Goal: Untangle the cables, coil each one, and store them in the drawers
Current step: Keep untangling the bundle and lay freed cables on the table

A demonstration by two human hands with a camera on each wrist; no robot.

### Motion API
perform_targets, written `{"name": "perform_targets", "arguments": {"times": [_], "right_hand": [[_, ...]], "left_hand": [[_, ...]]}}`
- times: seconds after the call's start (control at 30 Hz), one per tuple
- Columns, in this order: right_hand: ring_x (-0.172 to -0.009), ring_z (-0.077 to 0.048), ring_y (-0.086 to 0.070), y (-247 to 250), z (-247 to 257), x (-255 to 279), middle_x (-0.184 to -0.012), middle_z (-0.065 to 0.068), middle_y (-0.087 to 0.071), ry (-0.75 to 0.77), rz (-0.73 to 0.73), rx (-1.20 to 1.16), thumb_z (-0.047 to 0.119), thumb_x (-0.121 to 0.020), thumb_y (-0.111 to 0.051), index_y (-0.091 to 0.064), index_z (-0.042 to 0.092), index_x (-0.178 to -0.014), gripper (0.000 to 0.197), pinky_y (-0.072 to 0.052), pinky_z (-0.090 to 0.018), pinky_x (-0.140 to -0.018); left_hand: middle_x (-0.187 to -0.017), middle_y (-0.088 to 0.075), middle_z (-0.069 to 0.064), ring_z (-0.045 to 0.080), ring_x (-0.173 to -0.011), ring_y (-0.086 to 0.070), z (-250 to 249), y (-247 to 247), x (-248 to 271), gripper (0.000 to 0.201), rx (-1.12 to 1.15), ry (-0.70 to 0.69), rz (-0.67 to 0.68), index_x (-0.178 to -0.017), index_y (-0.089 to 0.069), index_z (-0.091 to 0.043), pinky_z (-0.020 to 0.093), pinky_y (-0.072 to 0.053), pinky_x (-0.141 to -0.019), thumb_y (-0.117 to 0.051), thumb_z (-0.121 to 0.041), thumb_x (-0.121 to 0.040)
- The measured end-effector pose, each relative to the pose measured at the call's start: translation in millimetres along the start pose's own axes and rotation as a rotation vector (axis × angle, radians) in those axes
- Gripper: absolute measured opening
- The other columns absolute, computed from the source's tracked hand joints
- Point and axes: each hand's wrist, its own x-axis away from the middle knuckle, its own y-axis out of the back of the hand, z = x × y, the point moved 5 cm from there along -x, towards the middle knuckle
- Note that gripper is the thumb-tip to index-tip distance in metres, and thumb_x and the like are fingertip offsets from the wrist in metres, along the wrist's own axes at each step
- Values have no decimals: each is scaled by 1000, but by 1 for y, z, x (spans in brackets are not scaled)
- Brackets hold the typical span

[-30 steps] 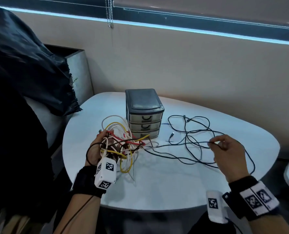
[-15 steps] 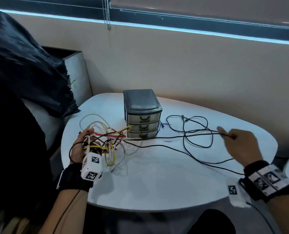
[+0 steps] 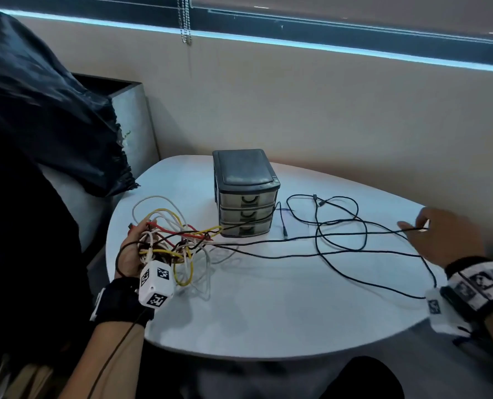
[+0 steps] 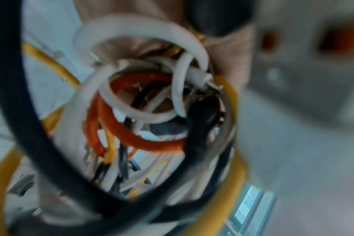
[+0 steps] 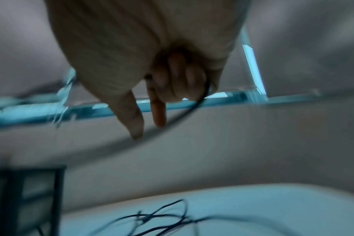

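My left hand [image 3: 134, 249] grips a tangled bundle of cables [image 3: 170, 240] in white, yellow, red and black at the table's left edge; up close the same tangled bundle [image 4: 144, 121] fills the left wrist view. A long black cable [image 3: 320, 234] runs from the bundle across the table in loose loops. My right hand [image 3: 438, 234] holds this black cable [image 5: 192, 108] with curled fingers at the far right, stretched taut. A small dark drawer unit [image 3: 246, 194] with three shut drawers stands at the table's back middle.
The white rounded table [image 3: 268, 306] has its front edge near me. A black plastic bag [image 3: 44, 116] over a grey bin lies to the left. A beige wall runs behind, with a bead chain [image 3: 185, 21] hanging from the blind.
My right hand has drawn the black cable farther right, pulling its loops straighter. My left hand has moved the bundle left, toward the table's edge.
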Motion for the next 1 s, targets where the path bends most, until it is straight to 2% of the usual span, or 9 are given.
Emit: {"name": "perform_targets", "arguments": {"times": [0.17, 0.3, 0.37, 0.5, 0.6, 0.73, 0.87, 0.97, 1.0], "right_hand": [[-63, -21, -55, -50, 16, 2, -74, -6, -62, -8, 383, -269, 20, -77, -82, -67, 15, -92, 21, -41, -30, -61], [-80, -20, -60, -75, 51, 28, -95, -2, -66, 79, 298, -337, 23, -80, -78, -62, 21, -95, 22, -48, -33, -78], [-76, -18, -61, -80, 88, 58, -88, 1, -68, 194, 193, -433, 22, -82, -75, -64, 23, -85, 12, -50, -34, -79], [-69, -10, -63, -104, 178, 124, -70, 8, -70, 403, 361, -604, 32, -82, -74, -72, 20, -73, 15, -53, -31, -73], [-74, -11, -62, -126, 224, 136, -75, 8, -70, 389, 443, -570, 49, -83, -69, -73, 21, -77, 29, -51, -30, -70], [-72, -18, -68, -142, 259, 137, -74, -2, -72, 324, 668, -827, 27, -88, -69, -73, 8, -83, 20, -57, -36, -78], [-51, -6, -63, -114, 245, 135, -50, 8, -60, 379, 578, -922, 14, -95, -61, -69, 6, -79, 19, -47, -20, -58], [-52, -2, -58, -76, 209, 125, -55, 5, -58, 520, 522, -837, 11, -96, -60, -67, 8, -80, 18, -44, -16, -57], [-54, -3, -58, -63, 190, 117, -56, 3, -59, 521, 493, -823, 10, -96, -60, -66, 7, -80, 18, -46, -16, -59]], "left_hand": [[-46, -53, -6, 9, -38, -54, 19, -7, -4, 51, -42, 14, 22, -55, -56, -19, 16, -46, -41, -42, -30, -102], [-54, -62, -1, 13, -46, -62, 32, -6, -8, 35, -87, 36, 34, -76, -56, -15, 20, -52, -47, -41, -35, -101], [-62, -65, 2, 17, -56, -65, 33, -3, -12, 26, -129, 35, 24, -84, -56, -14, 25, -57, -56, -50, -37, -94], [-69, -67, 4, 20, -64, -67, 34, -2, -15, 23, -162, 34, 32, -84, -61, -14, 30, -59, -66, -64, -36, -83], [-66, -65, 3, 20, -63, -65, 37, -6, -13, 23, -178, 41, 28, -82, -58, -15, 29, -58, -65, -63, -37, -88], [-62, -65, 3, 19, -59, -66, 41, -16, -4, 34, -124, 31, 42, -72, -63, -14, 28, -58, -61, -49, -35, -95], [-53, -64, 1, 15, -49, -65, 35, -27, 5, 43, -96, -13, 117, -55, -69, -12, 22, -55, -50, -55, -29, -93], [-63, -70, 9, 22, -57, -70, 25, -26, 6, 25, -141, -2, 176, -64, -72, -5, 29, -59, -55, -83, -28, -61], [-61, -70, 9, 21, -55, -69, 22, -20, 2, 45, -160, -7, 144, -61, -72, -5, 28, -58, -53, -74, -23, -19]]}}
